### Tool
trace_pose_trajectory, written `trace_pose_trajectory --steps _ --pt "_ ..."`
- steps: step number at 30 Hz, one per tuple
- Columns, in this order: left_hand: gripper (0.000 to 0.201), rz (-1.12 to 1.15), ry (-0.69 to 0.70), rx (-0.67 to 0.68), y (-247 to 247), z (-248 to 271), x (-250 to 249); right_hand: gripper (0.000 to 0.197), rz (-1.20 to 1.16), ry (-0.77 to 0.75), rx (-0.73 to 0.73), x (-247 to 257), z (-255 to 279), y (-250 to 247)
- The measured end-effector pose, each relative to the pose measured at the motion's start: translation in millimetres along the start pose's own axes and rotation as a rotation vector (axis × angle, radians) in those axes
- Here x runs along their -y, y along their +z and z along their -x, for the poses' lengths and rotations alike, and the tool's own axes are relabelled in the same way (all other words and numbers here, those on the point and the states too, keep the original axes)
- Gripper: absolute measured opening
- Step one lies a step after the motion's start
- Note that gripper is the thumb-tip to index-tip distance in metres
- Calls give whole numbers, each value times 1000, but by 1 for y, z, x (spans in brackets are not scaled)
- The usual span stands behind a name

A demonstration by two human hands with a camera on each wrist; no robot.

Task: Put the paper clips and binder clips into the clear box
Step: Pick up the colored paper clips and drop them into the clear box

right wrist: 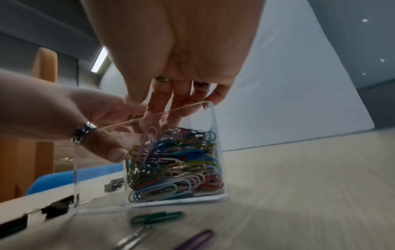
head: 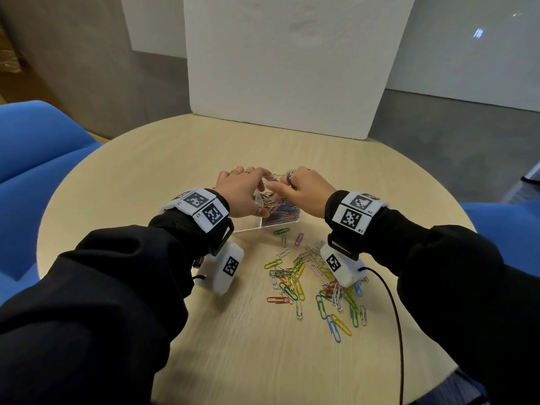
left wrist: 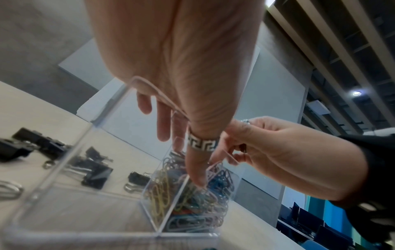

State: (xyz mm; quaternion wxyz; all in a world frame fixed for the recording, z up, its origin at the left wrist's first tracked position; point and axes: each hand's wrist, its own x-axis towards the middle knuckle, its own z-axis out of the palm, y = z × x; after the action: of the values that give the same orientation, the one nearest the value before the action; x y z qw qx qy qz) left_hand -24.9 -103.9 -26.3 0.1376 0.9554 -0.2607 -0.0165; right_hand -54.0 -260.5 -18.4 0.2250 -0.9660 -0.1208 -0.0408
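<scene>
A clear box with a middle divider stands on the round table. Its right compartment holds a heap of coloured paper clips. My left hand holds the box, fingers on the far rim and ringed thumb down inside by the divider. My right hand hovers over the right compartment and pinches a pink paper clip that hangs upright in the opening. Several loose coloured paper clips lie on the table just in front of the box. Black binder clips lie on the table beyond the box, hidden in the head view.
The light wooden table has a white foam board standing at its far edge. Blue chairs flank it on both sides. A black cable runs from my right wrist over the near right part of the table.
</scene>
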Motion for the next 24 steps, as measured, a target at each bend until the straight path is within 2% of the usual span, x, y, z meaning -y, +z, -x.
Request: trace_pose_trajectory --steps 3,7,8,9,12,14,17,20,22,24 --pt "74 -2 -5 2 0 -1 0 47 52 11 23 0 2 -7" --pt "74 -1 -20 0 0 -3 -1 41 -100 -7 -230 -5 17 -20" --pt "74 1 -23 0 0 -3 0 44 -118 11 -195 -6 22 -22" --pt "74 1 -23 0 0 -4 0 47 -106 32 -88 -7 26 -22" --pt "74 5 -25 0 0 -5 1 44 139 50 417 -9 35 -12" --pt "74 5 -25 -1 0 -5 1 43 282 7 590 -8 38 -3" --pt "74 3 -25 -6 0 -6 1 46 400 -52 678 -8 44 0" --pt "73 5 -27 -5 1 -7 2 43 410 -36 727 -11 54 -10" --pt "73 6 -28 -5 1 -6 2 38 312 1 657 -15 62 -19" --pt "73 7 -29 -6 1 -6 1 33 220 56 511 -21 65 -25"
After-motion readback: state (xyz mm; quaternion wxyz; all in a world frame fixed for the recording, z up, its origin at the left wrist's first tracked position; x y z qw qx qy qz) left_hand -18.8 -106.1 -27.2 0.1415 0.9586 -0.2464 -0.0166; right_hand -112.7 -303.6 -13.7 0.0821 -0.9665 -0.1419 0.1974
